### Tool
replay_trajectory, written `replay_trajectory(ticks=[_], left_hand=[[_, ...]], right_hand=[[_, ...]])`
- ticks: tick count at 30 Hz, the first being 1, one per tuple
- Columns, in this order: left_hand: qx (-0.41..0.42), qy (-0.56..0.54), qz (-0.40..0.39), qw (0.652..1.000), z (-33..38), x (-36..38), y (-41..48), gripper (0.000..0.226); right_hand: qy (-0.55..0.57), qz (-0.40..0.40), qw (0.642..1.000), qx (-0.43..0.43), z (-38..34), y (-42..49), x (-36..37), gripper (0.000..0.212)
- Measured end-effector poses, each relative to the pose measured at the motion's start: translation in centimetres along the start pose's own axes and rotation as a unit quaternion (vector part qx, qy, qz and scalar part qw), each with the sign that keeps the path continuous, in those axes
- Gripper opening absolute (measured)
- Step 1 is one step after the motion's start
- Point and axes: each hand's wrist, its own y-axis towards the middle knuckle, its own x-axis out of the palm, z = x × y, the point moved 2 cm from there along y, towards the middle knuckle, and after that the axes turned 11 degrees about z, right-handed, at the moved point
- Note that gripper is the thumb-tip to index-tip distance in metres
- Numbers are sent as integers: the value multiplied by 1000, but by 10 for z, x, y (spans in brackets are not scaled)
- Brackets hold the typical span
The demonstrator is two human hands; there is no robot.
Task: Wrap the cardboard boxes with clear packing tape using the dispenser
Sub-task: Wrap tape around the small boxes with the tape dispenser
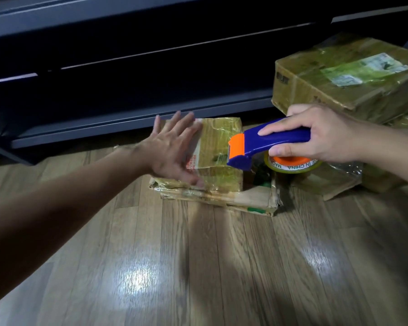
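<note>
A small cardboard box [219, 149], shiny with clear tape, sits on top of a flatter worn box [252, 200] on the floor. My left hand [172, 149] lies flat with fingers spread on the small box's left top face. My right hand [320, 132] grips the blue tape dispenser [276, 140] by its handle, just right of the small box. The dispenser's orange cutter [237, 147] points at the box's right side. The tape roll [292, 164] hangs under my right hand.
A larger taped box with a green label [349, 74] stands at the back right, on other boxes [325, 182]. A dark metal shelf frame [127, 128] runs along the back. Wooden floor [198, 267] spreads in front.
</note>
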Motion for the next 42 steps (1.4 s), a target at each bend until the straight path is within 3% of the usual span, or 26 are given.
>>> replay_trajectory(ticks=[9, 13, 16, 25, 34, 42], left_hand=[[33, -6, -1, 999, 57, -15, 45, 138], [48, 41, 28, 998, 41, -27, 36, 140], [41, 68, 1, 997, 21, -26, 19, 140], [56, 36, 45, 997, -9, 7, -9, 130], [84, 8, 127, 988, -20, 17, -15, 126], [65, -33, 123, 990, -21, 12, -18, 126]], right_hand=[[6, 2, 1000, -6, -11, 7, -1, 43], [-7, 3, 999, -34, -25, 11, 1, 44], [-28, 4, 998, -53, -36, 19, 23, 52], [-19, -4, 999, -39, -32, 23, 47, 66], [43, 30, 999, 1, 12, -31, 50, 57], [51, -5, 999, 7, 2, -19, 67, 51]])
